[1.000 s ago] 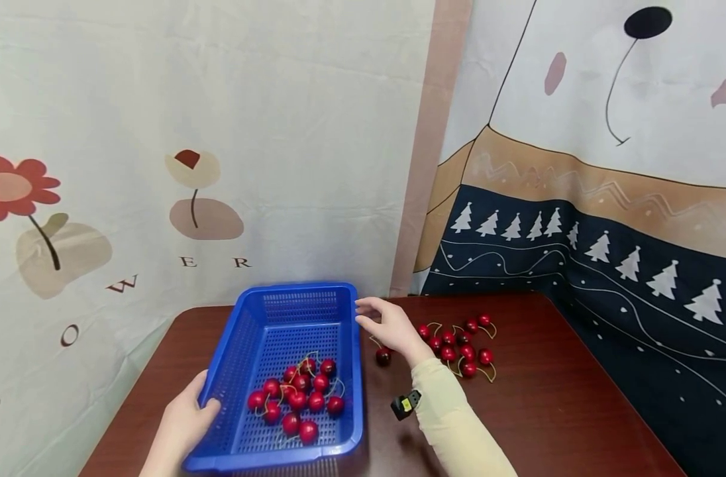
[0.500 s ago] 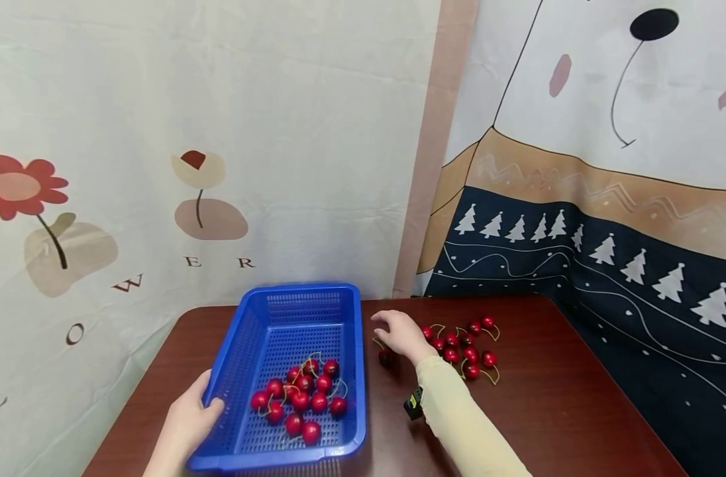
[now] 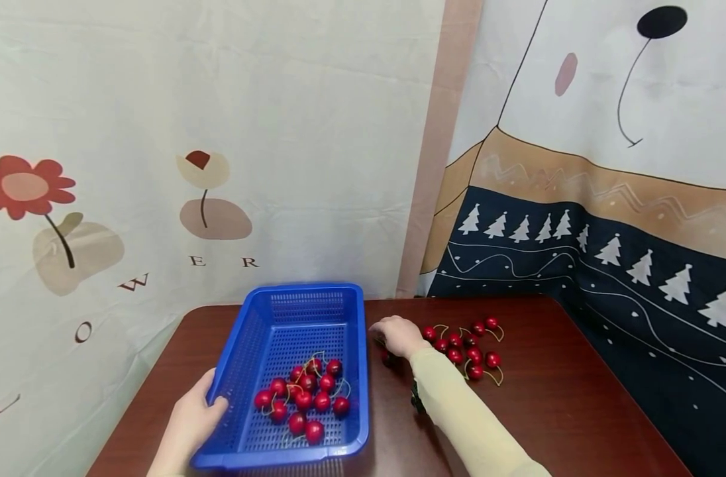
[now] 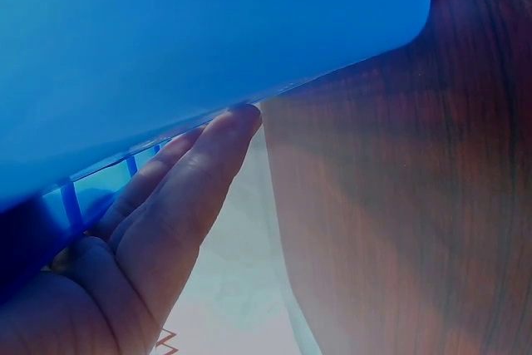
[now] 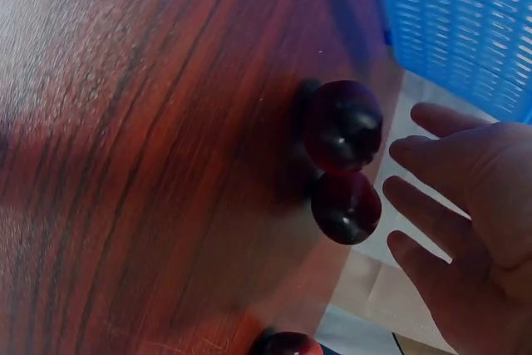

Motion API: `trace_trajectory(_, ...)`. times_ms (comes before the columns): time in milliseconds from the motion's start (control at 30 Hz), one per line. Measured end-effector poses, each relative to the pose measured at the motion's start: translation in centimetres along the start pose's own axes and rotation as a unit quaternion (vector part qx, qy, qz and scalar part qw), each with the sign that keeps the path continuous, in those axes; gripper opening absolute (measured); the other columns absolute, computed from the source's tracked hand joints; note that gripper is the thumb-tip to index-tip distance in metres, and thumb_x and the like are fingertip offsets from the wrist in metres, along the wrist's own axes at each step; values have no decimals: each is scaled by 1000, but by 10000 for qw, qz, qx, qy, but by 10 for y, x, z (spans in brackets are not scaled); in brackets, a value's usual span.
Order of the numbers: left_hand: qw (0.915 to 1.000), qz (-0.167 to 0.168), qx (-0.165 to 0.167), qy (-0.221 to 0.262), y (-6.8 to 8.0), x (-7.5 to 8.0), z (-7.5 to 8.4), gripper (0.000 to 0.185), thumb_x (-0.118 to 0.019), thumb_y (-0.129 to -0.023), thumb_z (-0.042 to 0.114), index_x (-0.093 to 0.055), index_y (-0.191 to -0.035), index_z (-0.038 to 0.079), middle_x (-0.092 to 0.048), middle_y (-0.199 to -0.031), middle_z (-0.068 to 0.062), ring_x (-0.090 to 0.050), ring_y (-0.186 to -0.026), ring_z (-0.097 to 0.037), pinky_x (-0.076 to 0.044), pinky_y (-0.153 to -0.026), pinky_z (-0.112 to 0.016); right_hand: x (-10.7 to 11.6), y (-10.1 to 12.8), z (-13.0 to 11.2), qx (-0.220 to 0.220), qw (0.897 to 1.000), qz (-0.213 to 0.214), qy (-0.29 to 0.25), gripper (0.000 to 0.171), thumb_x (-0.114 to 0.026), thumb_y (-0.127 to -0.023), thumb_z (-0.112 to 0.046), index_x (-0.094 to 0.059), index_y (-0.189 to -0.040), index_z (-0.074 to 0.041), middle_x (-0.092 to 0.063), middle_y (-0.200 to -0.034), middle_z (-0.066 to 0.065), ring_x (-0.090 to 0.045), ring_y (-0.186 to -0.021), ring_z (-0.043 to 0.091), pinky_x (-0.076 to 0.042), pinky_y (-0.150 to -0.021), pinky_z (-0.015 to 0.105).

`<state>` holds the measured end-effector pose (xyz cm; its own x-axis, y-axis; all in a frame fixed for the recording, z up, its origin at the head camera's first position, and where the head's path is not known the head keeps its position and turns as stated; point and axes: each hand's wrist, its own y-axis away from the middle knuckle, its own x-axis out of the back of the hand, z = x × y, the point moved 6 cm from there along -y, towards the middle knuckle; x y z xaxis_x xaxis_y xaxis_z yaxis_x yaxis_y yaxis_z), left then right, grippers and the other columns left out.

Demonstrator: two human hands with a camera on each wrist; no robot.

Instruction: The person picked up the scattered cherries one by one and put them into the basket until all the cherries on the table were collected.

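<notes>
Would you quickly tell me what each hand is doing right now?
Left hand: holds the blue basket by its near left rim.
Right hand: open, fingers beside two dark cherries on the table, holding nothing.

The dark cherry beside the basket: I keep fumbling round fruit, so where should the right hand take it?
Probably across the round body of the dark cherry, coming from above with the right hand open over it. It lies on the table touching a second cherry, so pinch across its free sides. Its stem isn't visible.
</notes>
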<state>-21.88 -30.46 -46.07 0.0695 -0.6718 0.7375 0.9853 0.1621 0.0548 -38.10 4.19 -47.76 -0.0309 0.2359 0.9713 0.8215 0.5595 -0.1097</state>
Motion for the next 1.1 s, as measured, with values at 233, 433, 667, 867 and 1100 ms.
trace_trajectory(233, 10000, -7, 27, 29, 1, 0, 2, 59, -53, -91, 10, -35, -147, -1, -57, -126, -33, -62, -102, -41, -49, -84, -60, -7, -5, -1, 344, 9984, -202, 408, 34, -65, -90, -1, -76, -109, -27, -70, -105, 0, -62, -102, 24, -53, -84, 42)
trace_trajectory(433, 10000, -6, 65, 58, 2, -1, 3, 59, -52, -91, 9, -35, -147, -2, -56, -127, -34, -62, -103, -43, -49, -85, -61, -18, -8, 4, 337, 9972, -333, 571, 38, -66, -88, 0, -77, -108, -30, -69, -104, -1, -63, -99, 22, -54, -80, 40)
trace_trajectory(667, 9999, 15, 83, 55, 3, 0, 4, 59, -52, -92, 9, -34, -147, -2, -56, -127, -34, -62, -104, -44, -49, -85, -62, -21, -9, 5, 238, 9976, -251, 604, 33, -66, -88, -2, -76, -104, -29, -65, -99, -1, -63, -94, 22, -54, -75, 39)
trace_trajectory(867, 10000, 16, 57, 56, 3, 0, 4, 59, -52, -91, 9, -35, -147, -2, -56, -127, -34, -62, -104, -44, -48, -85, -62, -21, -9, 7, 170, 9975, -176, 668, 27, -66, -87, -2, -75, -100, -24, -65, -98, 1, -63, -92, 22, -54, -74, 38)
trace_trajectory(1100, 10000, -3, 58, 75, 3, 0, 4, 59, -53, -92, 9, -35, -147, -1, -56, -127, -34, -62, -104, -44, -48, -86, -62, -15, -4, 8, 99, 9959, -49, 899, 25, -65, -87, 0, -76, -97, -21, -65, -94, 1, -64, -88, 20, -54, -74, 36)
